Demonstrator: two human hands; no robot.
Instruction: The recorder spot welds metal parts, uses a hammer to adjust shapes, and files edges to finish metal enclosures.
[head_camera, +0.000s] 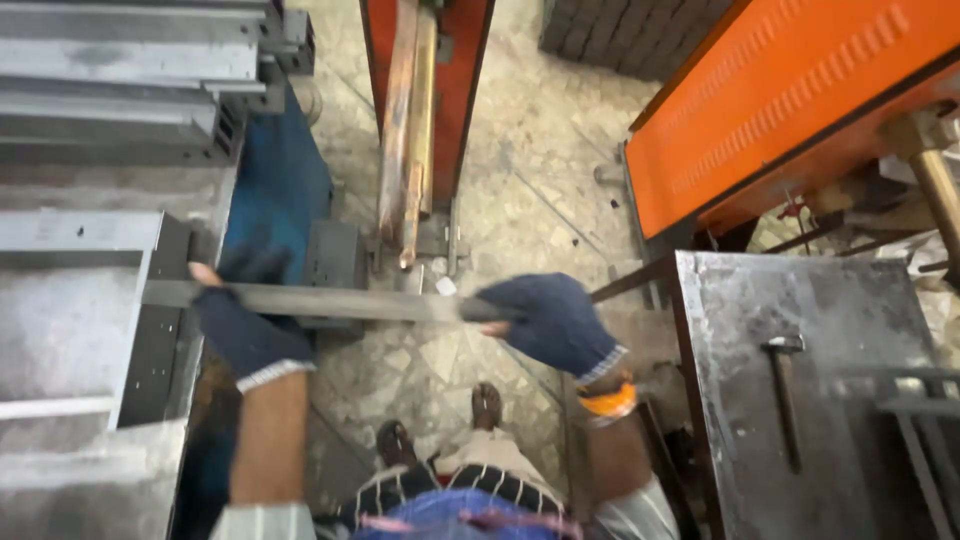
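I see both hands in dark blue gloves on one long grey metal bar (330, 302), which lies level above the tiled floor (520, 190). The left hand (243, 325) has its fingers clenched around the bar near its left end, beside stacked steel sections (110, 70). The right hand (552, 322) grasps the bar's other end, though blur hides the exact grip. A hammer (783, 395) lies on the steel surface (860, 300) at right.
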